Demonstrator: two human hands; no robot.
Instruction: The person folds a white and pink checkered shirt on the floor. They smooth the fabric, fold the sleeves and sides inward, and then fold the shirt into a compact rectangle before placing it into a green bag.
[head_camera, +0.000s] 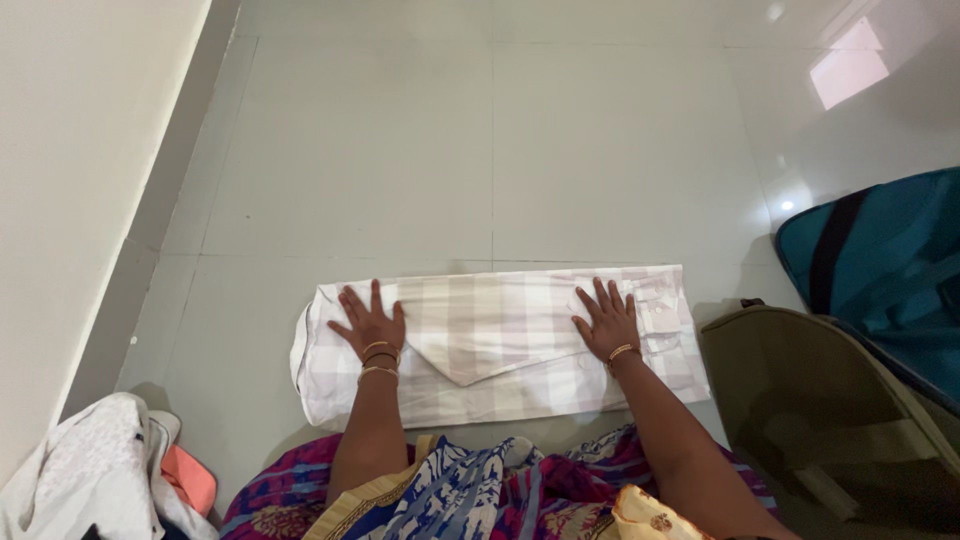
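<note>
A folded pale checked cotton shirt (500, 345) lies as a long flat rectangle on the glossy grey tiled floor (400, 150); the left hand (371, 325) and right hand (607, 322) press flat on its ends, fingers spread open, gripping nothing; an olive fabric bag (800, 400) and a teal bag (880, 270) sit to the right, crumpled white clothes (90, 470) at lower left

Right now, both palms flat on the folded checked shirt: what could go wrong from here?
1. The left hand and right hand press only the two ends of the checked shirt; the pointed flap in the middle is unpinned and could spring open when the palms lift.
2. The tiled floor looks glossy, so the shirt may slide if pushed.
3. The olive bag sits close to the shirt's right end, so that end could catch on it.
</note>
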